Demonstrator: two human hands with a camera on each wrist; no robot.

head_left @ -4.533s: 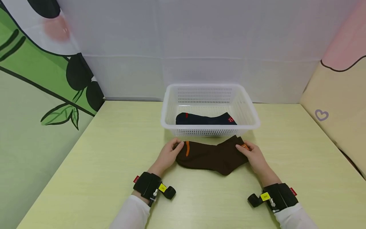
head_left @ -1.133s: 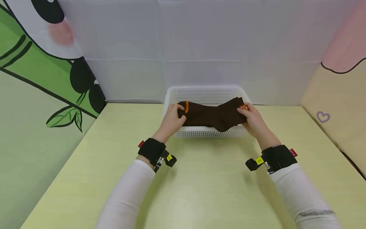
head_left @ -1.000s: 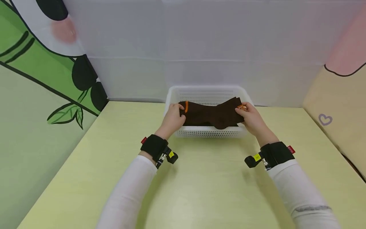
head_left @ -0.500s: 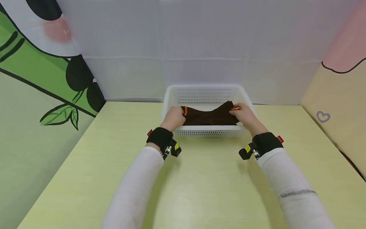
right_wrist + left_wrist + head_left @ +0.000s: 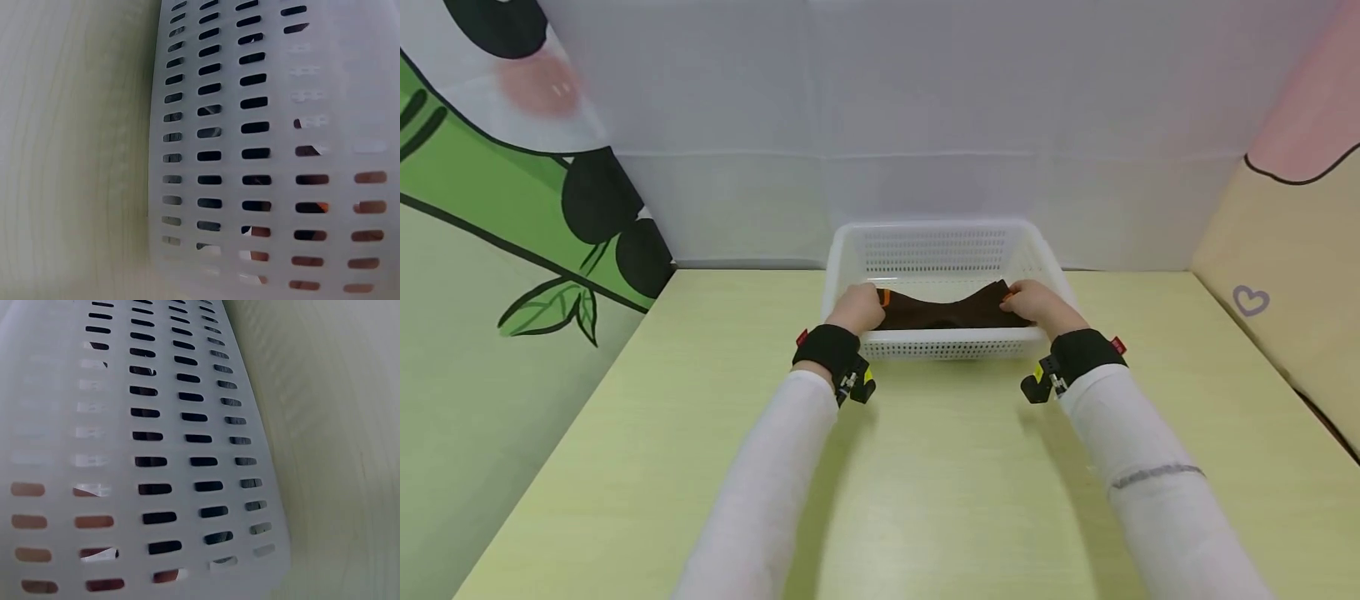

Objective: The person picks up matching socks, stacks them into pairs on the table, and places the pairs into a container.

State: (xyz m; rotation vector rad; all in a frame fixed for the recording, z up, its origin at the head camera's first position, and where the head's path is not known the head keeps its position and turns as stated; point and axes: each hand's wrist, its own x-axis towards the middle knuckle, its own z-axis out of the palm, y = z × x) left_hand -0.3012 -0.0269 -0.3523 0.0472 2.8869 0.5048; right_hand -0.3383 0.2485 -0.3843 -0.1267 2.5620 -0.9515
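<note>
A dark brown sock [image 5: 951, 314] with orange marks is stretched out inside the white plastic basket [image 5: 951, 335], low behind its front wall. My left hand [image 5: 857, 308] grips its toe end over the basket's left side; most of those fingertips are hidden. At the cuff end, my right hand [image 5: 1037, 303] pinches the sock between thumb and fingers. Both wrist views look at the slotted basket wall [image 5: 187, 444]; skin and dark cloth show through the slots. The navy sock seen earlier in the basket is hidden from the head view.
The basket stands on a pale yellow-green table [image 5: 955, 483], close to the back edge. Behind it hangs a white sheet [image 5: 925, 100]. Printed panels stand left and right of the table. Black wrist straps [image 5: 827, 354] carry small cameras.
Both hands have carried the brown sock from the table in front, forward over the basket, then down into it. It covers the navy sock, and now sits lower than half a second ago.
</note>
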